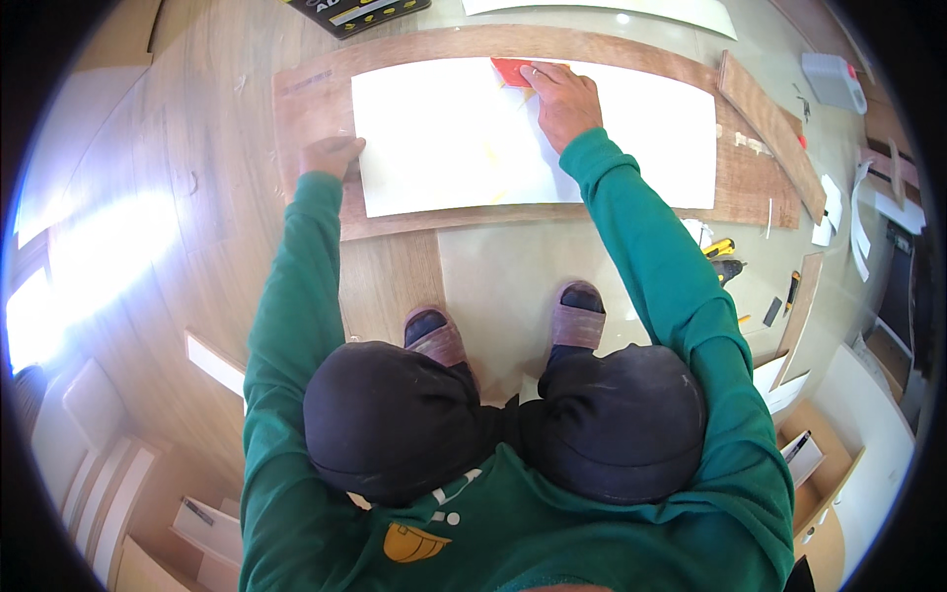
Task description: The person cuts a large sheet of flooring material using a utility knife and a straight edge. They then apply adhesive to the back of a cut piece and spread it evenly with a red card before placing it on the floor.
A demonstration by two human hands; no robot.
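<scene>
Over brown board [314, 109], outstretched right hand [569, 102] clamps red pad [508, 72]; left hand [330, 155] touches white sheet [434, 133], grip unclear

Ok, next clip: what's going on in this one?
A person sits or crouches low over a white sheet lying on a brown wooden board. The right hand has hold of a red flat piece at the sheet's far edge. The left hand is at the sheet's left edge; whether it grips or just touches there is hard to tell. Faint yellow marks show on the sheet.
</scene>
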